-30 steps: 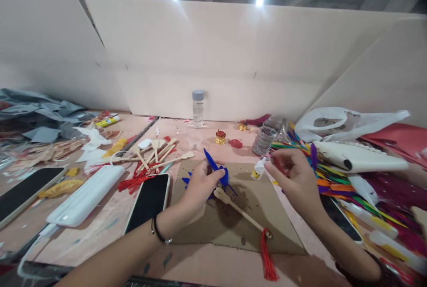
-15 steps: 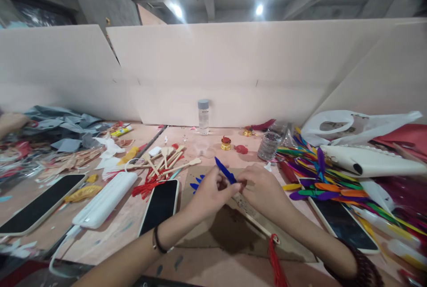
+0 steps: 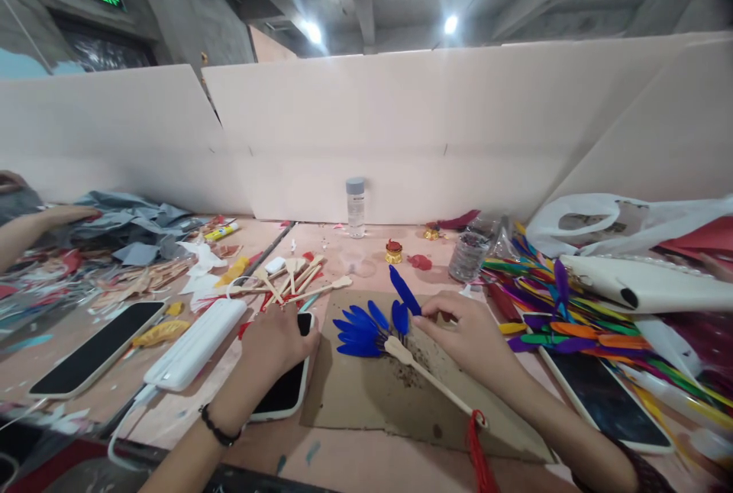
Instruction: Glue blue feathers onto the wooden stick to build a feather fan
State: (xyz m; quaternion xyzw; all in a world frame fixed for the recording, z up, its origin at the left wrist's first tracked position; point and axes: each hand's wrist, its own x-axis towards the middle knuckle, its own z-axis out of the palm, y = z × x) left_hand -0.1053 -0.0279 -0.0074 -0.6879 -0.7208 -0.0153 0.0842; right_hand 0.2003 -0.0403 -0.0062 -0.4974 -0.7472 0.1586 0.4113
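A wooden stick with a red tassel [image 3: 428, 380] lies on a brown cardboard sheet [image 3: 366, 401]. Several blue feathers [image 3: 360, 329] fan out from its head. My right hand [image 3: 465, 333] pinches one more blue feather [image 3: 404, 289] at its base, holding it at the right end of the fan. My left hand [image 3: 276, 342] rests curled over a black smartphone [image 3: 283, 390] left of the cardboard, with no visible object in it.
A white power bank [image 3: 195, 340] and a second phone [image 3: 95, 354] lie to the left, a third phone [image 3: 604, 397] on the right. Colourful feathers [image 3: 550, 310], wooden sticks [image 3: 298, 279], a clear bottle [image 3: 356, 207] and a glitter jar [image 3: 466, 255] sit behind. Another person's arm [image 3: 34, 222] is far left.
My left hand let go of the feather and moved left onto the phone. My right hand now holds the blue feather alone, and the blue fan lies uncovered.
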